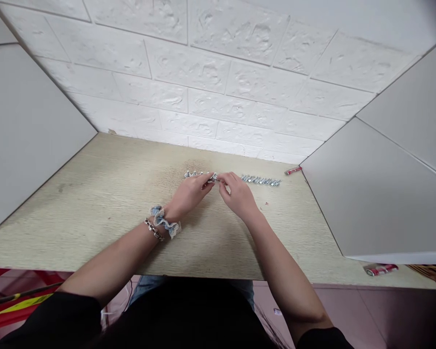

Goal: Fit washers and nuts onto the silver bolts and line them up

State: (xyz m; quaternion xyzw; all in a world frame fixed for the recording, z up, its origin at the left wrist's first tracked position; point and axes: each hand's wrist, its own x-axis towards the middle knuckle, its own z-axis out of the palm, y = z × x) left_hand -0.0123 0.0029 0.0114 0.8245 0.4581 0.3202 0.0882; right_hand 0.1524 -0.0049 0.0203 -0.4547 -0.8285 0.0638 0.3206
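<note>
A row of small silvery metal pieces (pixel 260 181) lies on the pale wooden table (pixel 105 194), to the right of my hands. More such pieces (pixel 194 173) stand in a line just beyond my left hand (pixel 192 193). Between the fingertips of both hands is a small metal piece (pixel 213 178), partly covered. My left hand pinches it from the left. My right hand (pixel 238 195) has thumb and fingers closed together at its right side; whatever they grip is too small to make out.
A red battery (pixel 293 170) lies at the back right by the grey panel (pixel 381 194). Other red batteries (pixel 381 270) lie near the front right edge beside a wicker item (pixel 430 274). A white brick-patterned wall (pixel 203 106) rises behind, with another grey panel (pixel 32 126) at left.
</note>
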